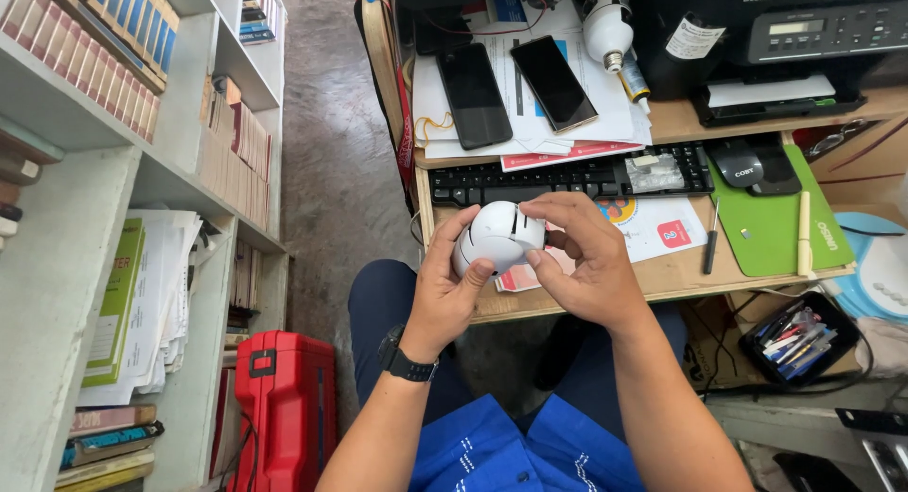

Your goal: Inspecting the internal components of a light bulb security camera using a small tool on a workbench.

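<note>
A rounded white plastic shell with dark slots (497,237) is held up in front of me, above the front edge of a wooden desk (681,274). My left hand (445,289) cups it from below and the left, a black watch on that wrist. My right hand (582,260) grips its right side, fingertips pressed on the top and the edge. Part of the shell is hidden behind my fingers.
On the desk lie a black keyboard (567,178), two dark phones (473,95) (553,80) on papers, a white bulb (607,24), a small screwdriver (710,237), a black mouse (738,163) on a green mat and a black printer (804,38). Bookshelves (142,170) and a red case (284,407) stand left.
</note>
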